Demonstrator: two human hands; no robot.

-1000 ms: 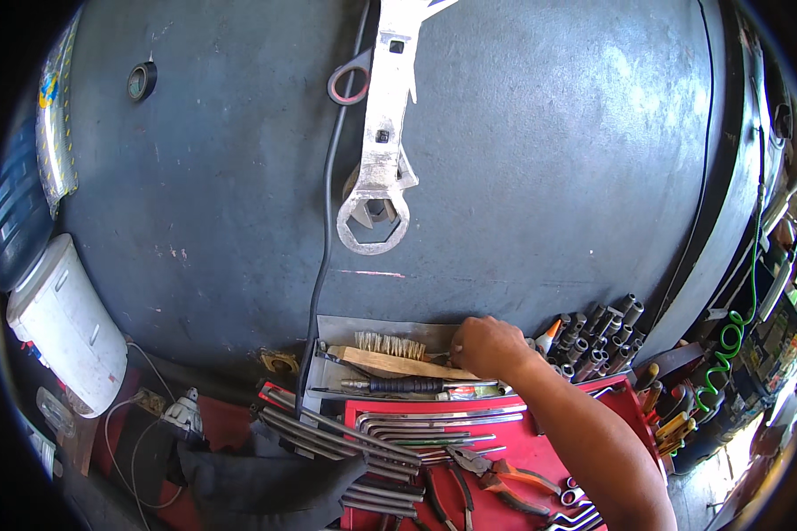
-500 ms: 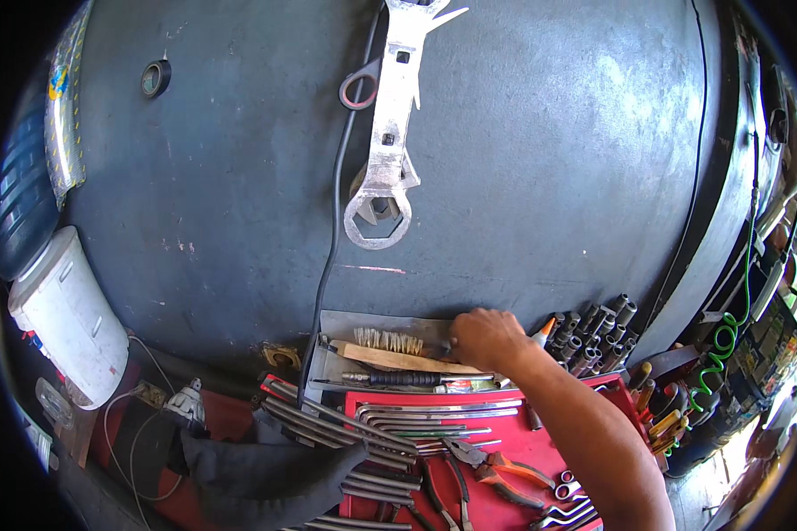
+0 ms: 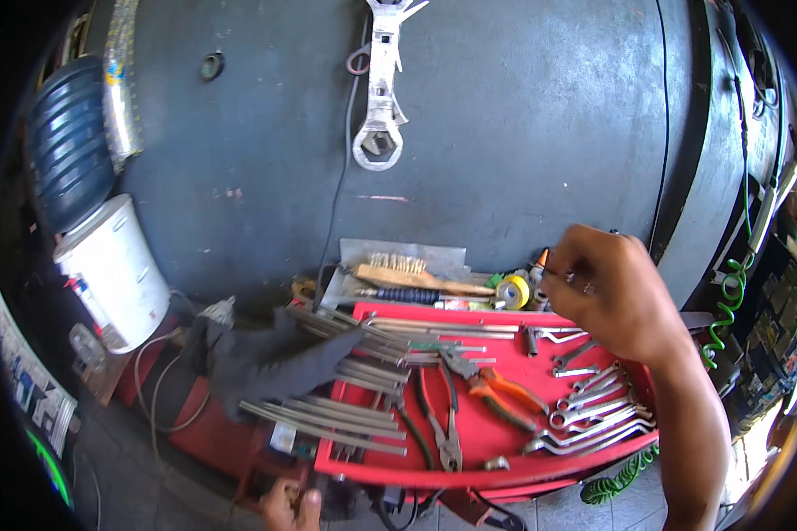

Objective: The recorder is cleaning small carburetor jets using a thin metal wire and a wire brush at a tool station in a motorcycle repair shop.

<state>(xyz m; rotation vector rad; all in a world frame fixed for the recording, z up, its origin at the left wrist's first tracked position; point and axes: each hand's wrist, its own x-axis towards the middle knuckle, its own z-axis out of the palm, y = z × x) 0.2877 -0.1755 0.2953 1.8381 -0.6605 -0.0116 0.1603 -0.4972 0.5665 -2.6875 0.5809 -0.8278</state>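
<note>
My right hand (image 3: 615,288) is raised above the back right of the red tool tray (image 3: 496,416), its fingers curled together. A small shiny bit shows between the fingertips, too small to name. Just beyond the hand, largely hidden by it, stand an orange-tipped tube (image 3: 540,259) and the sockets. My left hand (image 3: 290,506) is low at the bottom edge, left of the tray's front corner, with fingers curled; what it holds, if anything, is unclear. Beneath my right forearm lie several ring wrenches (image 3: 593,407). Orange-handled pliers (image 3: 505,394) and red-handled pliers (image 3: 438,416) rest mid-tray.
Behind the tray, a grey metal holder carries a wooden wire brush (image 3: 416,276) and yellow tape (image 3: 512,292). A dark cloth (image 3: 266,358) drapes over metal rods at left. Large wrenches (image 3: 381,88) hang on the dark wall. A white water dispenser (image 3: 115,274) stands at far left.
My right hand has moved right and up from the brush holder, uncovering the yellow tape. My left hand has come into view at the bottom. The view has shifted, showing more of the tray.
</note>
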